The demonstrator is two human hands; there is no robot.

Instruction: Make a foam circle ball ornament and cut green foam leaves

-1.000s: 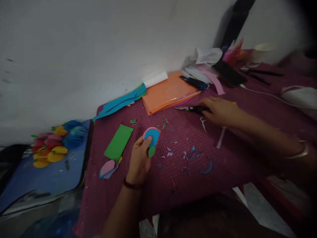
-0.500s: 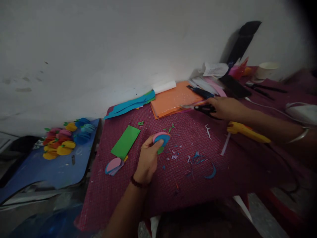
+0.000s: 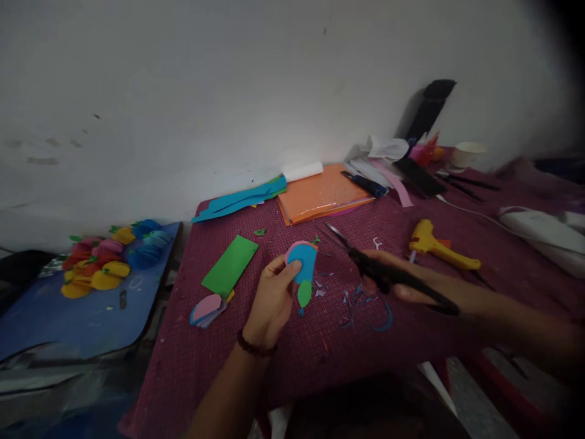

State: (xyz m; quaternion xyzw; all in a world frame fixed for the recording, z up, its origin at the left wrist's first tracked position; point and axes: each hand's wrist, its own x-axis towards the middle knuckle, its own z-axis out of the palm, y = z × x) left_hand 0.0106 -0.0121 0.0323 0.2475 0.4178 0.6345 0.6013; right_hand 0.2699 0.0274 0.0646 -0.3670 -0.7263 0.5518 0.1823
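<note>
My left hand [image 3: 273,286] pinches a small stack of paper cutouts [image 3: 305,259], blue on top with pink and orange edges and a green leaf shape [image 3: 304,294] at its lower end. To the right, my right hand [image 3: 388,277] is closed around black-handled scissors [image 3: 365,262]. The blades point up and left toward the cutouts, apart from them. Motion blurs the right hand somewhat. Left of my left hand lie a green paper rectangle [image 3: 231,265] and a pile of pink and blue rounded cutouts [image 3: 206,309].
Paper scraps [image 3: 361,299] litter the maroon tabletop [image 3: 219,372]. A yellow glue gun [image 3: 441,247] lies at right. Orange sheets [image 3: 324,195], blue strips [image 3: 242,200] and a cutter knife [image 3: 365,183] sit at the back. Colourful paper shapes [image 3: 109,274] rest on a blue board [image 3: 95,329] at left.
My right hand has brought the scissors from beside the orange sheets toward me, nearer the cutouts. The cutouts in my left hand have turned, showing more blue and the green leaf.
</note>
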